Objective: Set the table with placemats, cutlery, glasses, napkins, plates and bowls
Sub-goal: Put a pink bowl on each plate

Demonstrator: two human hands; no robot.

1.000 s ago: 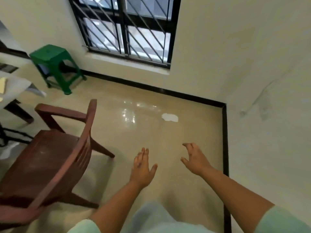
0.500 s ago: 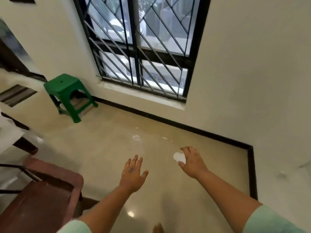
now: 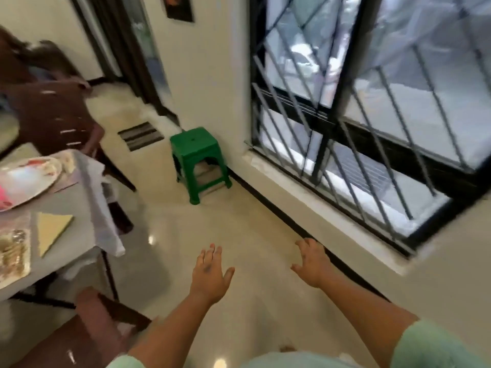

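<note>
Reaching out empty over the floor with fingers spread, the left hand [image 3: 210, 277] lies nearer than the right hand [image 3: 312, 264] to the table [image 3: 77, 208] at far left, where a yellow napkin [image 3: 51, 229] lies.

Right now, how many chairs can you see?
2: one chair at the table's far end, upper left; another chair at bottom left, nearest the person. Others may be out of frame.

Two bare forearms, uncovered from wrist to above the elbow. Short pale mint-green sleeves, the left sleeve [image 3: 125, 362] only a sliver at the bottom edge, the right sleeve [image 3: 441, 346] wider and loose. Same pale green garment front [image 3: 292, 361] low in the middle. Dark smudge on the back of the left hand [image 3: 210, 274]. Right hand [image 3: 312, 264] without rings or bands.
</note>
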